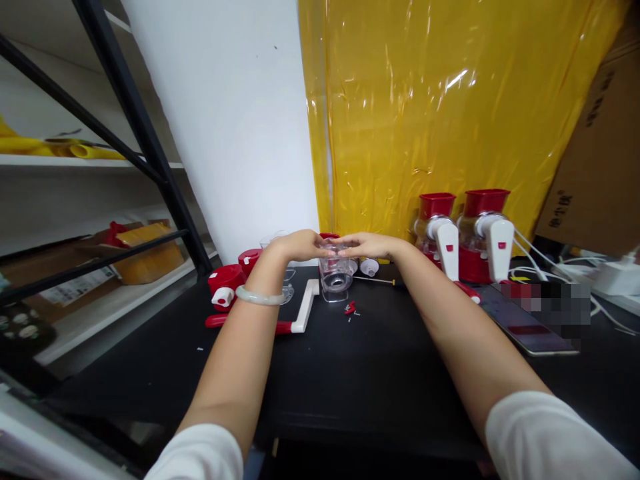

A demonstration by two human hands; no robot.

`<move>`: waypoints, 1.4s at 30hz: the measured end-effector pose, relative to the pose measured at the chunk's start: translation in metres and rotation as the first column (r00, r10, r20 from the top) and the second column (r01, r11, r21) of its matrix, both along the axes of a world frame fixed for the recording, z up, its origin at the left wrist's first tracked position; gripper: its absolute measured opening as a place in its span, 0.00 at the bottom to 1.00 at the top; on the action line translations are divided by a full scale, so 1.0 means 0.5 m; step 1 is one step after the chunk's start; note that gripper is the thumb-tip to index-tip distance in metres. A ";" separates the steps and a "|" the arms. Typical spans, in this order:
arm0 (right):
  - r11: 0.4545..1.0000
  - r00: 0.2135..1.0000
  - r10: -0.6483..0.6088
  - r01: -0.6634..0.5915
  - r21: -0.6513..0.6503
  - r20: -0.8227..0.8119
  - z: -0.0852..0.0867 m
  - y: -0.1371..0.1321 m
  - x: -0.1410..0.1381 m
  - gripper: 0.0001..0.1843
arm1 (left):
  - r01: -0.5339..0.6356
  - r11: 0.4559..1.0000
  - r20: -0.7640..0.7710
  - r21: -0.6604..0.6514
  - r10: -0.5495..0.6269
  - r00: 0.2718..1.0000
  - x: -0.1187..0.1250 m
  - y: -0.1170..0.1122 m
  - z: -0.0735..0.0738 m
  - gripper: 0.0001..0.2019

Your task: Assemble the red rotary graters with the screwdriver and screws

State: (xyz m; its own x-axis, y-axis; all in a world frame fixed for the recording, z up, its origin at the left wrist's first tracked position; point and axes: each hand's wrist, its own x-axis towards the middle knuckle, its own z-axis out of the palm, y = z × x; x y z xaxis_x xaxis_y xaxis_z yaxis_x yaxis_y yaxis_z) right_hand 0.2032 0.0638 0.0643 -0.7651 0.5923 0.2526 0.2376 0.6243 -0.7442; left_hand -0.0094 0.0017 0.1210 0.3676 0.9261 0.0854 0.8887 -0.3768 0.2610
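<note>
Scanning my feed from the left, I find a yellow-orange carton (150, 257) on the metal shelf at nine o'clock. The paper label below it is too small to read. Nearer in, at eight o'clock from the work, red round plastic parts (226, 280) and a white crank arm with a red grip (306, 305) lie on the black tabletop (380, 373).

The left hand (299, 245), with a pale green bangle (260, 296) on its wrist, is curled down over the top of the clear plastic housing (336, 275). The housing stands upright at twelve o'clock, toward the table's far edge. The right hand (366, 247) closes on the same top from the three o'clock side, its fingertips meeting the left's. Both hands grip the housing.

I judge this a seating or pressing hold. To do it well I would keep both wrists level, bear straight down so the base stays flat, and keep the small loose red pieces (350, 309) at six o'clock of the housing out from under it.

At two o'clock stand two red-and-white crank machines (467, 233), and I see no brand on them. At three o'clock, a brown cardboard box (595, 153) carries dark printed characters, too skewed for me to read.
</note>
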 end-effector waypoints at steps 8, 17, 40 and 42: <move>0.996 0.996 -0.079 0.077 0.049 0.047 0.006 0.005 0.011 0.28 | 0.004 1.000 -0.003 -0.003 -0.004 1.000 -0.001 0.001 0.000 0.18; 0.976 0.972 -0.213 0.215 -0.018 0.096 0.007 -0.009 0.007 0.27 | 0.016 1.000 -0.021 -0.011 -0.017 1.000 -0.005 0.004 0.000 0.18; 0.947 0.955 -0.265 0.284 -0.149 0.135 0.025 -0.034 -0.005 0.16 | 0.028 0.999 -0.130 0.024 -0.024 0.991 -0.001 0.008 0.002 0.20; 0.952 0.953 -0.273 0.287 -0.107 0.128 0.026 -0.035 -0.006 0.17 | 0.003 0.999 -0.134 0.038 0.002 0.991 0.000 0.007 0.002 0.19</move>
State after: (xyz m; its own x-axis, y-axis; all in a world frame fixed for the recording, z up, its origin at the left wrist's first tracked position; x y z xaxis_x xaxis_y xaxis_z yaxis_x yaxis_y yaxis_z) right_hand 0.2001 0.0464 0.0773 -0.5831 0.8076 0.0881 0.4745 0.4266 -0.7700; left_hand -0.0093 0.0053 0.1220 0.3789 0.9228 0.0706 0.9144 -0.3850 0.1248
